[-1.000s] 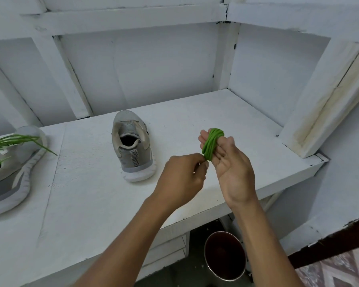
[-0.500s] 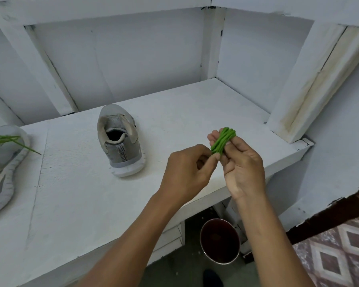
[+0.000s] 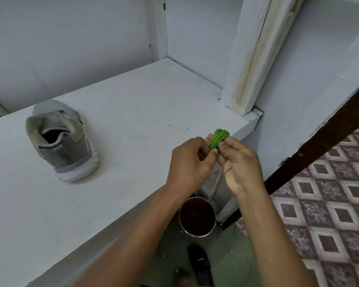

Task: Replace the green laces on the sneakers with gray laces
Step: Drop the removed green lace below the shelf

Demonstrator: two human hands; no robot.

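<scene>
- At the left of the white tabletop [image 3: 133, 112], a gray sneaker [image 3: 60, 139] stands upright on its pale sole. Its heel faces the camera, its toe points at the back wall, and its collar gapes open.
- Right of it, above the tabletop's front edge, the left hand [image 3: 190, 160] has its fingers curled. The thumb and forefinger tips pinch the lower end of the green lace [image 3: 219, 138].
- That green lace is wound into a tight coil of many loops. It is held in the air between the two hands, near the tabletop's right front corner and well apart from the sneaker.
- Just beside it, the right hand [image 3: 241, 162] grips the coil at its fingertips, with the thumb pressed on the side. Whether the loops go round the fingers cannot be told.
- Below the hands, a round metal pot [image 3: 197, 217] with a dark inside sits on the floor by the tabletop's base. A black slipper [image 3: 200, 264] lies nearer the camera, with bare toes just beside it.
- Behind the hands, a white post [image 3: 253, 54] with yellowed streaks rises from the tabletop's right end.
- Farther right, a dark beam [image 3: 319, 137] slants across, and below it lie floor tiles [image 3: 330, 204] with a diamond pattern.
</scene>
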